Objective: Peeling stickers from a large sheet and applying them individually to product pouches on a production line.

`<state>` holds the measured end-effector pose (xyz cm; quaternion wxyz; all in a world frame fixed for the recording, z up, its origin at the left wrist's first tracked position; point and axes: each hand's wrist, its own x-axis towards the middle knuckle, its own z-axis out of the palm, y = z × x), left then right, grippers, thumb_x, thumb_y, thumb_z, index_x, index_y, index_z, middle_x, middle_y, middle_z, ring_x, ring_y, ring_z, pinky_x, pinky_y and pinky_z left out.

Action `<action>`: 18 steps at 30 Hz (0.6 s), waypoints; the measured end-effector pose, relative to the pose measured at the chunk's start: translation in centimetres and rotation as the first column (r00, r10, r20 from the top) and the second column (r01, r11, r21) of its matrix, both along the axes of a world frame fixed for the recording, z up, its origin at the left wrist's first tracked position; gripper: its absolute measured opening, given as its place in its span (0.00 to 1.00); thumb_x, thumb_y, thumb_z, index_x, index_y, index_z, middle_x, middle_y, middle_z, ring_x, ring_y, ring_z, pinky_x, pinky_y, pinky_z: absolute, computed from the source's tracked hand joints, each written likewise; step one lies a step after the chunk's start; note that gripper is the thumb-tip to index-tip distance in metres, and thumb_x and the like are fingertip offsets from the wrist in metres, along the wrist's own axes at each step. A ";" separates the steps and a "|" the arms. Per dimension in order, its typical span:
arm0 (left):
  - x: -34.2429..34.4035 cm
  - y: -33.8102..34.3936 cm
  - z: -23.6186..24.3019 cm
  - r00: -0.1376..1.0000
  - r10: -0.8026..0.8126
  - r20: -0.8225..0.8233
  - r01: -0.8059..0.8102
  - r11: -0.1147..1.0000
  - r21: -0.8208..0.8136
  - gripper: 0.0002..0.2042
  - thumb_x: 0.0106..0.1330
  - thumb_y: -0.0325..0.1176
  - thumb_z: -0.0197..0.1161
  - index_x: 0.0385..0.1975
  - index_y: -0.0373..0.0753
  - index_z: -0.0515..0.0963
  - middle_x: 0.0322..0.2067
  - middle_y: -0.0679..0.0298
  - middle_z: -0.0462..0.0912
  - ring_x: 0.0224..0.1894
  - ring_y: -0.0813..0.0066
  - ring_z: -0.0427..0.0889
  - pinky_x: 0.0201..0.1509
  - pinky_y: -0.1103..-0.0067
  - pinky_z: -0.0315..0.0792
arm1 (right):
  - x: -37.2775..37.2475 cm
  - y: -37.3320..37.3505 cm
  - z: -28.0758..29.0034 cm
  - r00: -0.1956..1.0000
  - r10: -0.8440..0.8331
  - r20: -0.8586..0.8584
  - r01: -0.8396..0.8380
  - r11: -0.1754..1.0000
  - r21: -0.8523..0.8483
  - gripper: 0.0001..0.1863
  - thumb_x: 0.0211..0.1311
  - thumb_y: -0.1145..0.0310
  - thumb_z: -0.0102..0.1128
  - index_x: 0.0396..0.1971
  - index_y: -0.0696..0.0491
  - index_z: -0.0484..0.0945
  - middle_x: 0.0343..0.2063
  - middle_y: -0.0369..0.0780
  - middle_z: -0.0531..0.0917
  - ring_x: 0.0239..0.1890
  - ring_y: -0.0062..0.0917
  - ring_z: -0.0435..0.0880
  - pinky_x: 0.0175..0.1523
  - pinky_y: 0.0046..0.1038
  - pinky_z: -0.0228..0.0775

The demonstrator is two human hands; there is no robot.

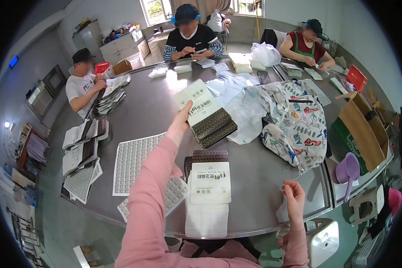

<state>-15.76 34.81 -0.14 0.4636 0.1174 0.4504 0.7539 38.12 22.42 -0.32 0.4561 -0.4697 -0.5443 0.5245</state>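
My left hand (181, 119) reaches over the middle of the table, closed on the left edge of a small stack of white and dark brown patterned pouches (205, 111). Nearer me, a fanned-out row of the same kind of white pouches (207, 219) lies on the table, its brown patterned ends pointing away. My right hand (294, 198) hovers by the front edge on the right, fingers loosely curled and apart, with nothing visible in it. Left of the row lie sheets of small printed stickers (136, 156), partly behind my left forearm.
More pouches (82, 149) and sticker sheets lie at the left edge. Crumpled pale cloth (243, 102) and a patterned fabric bundle (295, 129) fill the right middle. A purple ladle (347, 169) and a cardboard box (364, 129) stand far right. Three co-workers sit around the table.
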 end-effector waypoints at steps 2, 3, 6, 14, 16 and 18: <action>-0.3 0.6 -2.9 0.990 0.047 -0.132 -0.063 0.991 -0.118 0.24 0.74 0.36 0.73 0.62 0.27 0.77 0.56 0.47 0.86 0.54 0.52 0.89 0.56 0.59 0.87 | -1.1 0.1 -0.3 0.995 0.058 0.080 -0.060 0.998 0.025 0.08 0.73 0.75 0.64 0.48 0.59 0.84 0.38 0.32 0.87 0.38 0.14 0.82 0.46 0.20 0.74; 0.0 0.8 -3.6 0.963 0.059 -0.264 -0.123 0.965 -0.233 0.24 0.73 0.35 0.73 0.62 0.27 0.77 0.56 0.47 0.86 0.54 0.52 0.89 0.55 0.59 0.87 | -1.4 0.1 -0.4 0.994 0.058 0.092 -0.060 0.998 0.027 0.08 0.73 0.75 0.64 0.48 0.59 0.84 0.38 0.32 0.87 0.38 0.14 0.82 0.46 0.20 0.74; -0.5 0.9 -4.0 0.984 -0.017 -0.179 -0.033 0.963 -0.269 0.23 0.68 0.29 0.76 0.59 0.25 0.80 0.54 0.49 0.88 0.52 0.54 0.90 0.54 0.63 0.86 | -3.4 -1.0 0.8 0.949 0.091 0.302 -0.117 0.991 0.067 0.08 0.70 0.75 0.66 0.46 0.58 0.85 0.37 0.36 0.87 0.38 0.17 0.84 0.45 0.22 0.76; -1.3 -5.5 2.2 0.925 -0.197 -0.324 0.038 0.898 -0.438 0.28 0.65 0.33 0.77 0.63 0.27 0.78 0.55 0.47 0.87 0.61 0.52 0.85 0.62 0.58 0.81 | -9.3 -2.6 3.7 0.844 0.261 0.468 -0.399 0.889 0.224 0.12 0.69 0.75 0.66 0.50 0.57 0.83 0.43 0.40 0.86 0.40 0.25 0.87 0.45 0.27 0.79; -1.1 -9.3 4.6 0.612 -0.365 -0.702 -0.168 0.807 -0.567 0.36 0.66 0.40 0.76 0.69 0.25 0.72 0.66 0.43 0.78 0.67 0.54 0.80 0.68 0.64 0.75 | -9.8 -3.0 4.4 0.809 0.274 0.520 -0.469 0.834 0.290 0.15 0.67 0.75 0.67 0.52 0.57 0.82 0.44 0.42 0.86 0.43 0.30 0.88 0.48 0.30 0.79; -2.5 -15.4 6.0 0.490 -0.440 -0.753 -0.144 0.811 -0.567 0.37 0.66 0.43 0.75 0.70 0.25 0.72 0.67 0.43 0.78 0.68 0.54 0.79 0.69 0.64 0.75 | -10.1 -3.1 4.8 0.786 0.305 0.537 -0.497 0.829 0.257 0.16 0.67 0.75 0.67 0.54 0.58 0.81 0.45 0.45 0.86 0.44 0.34 0.88 0.47 0.31 0.80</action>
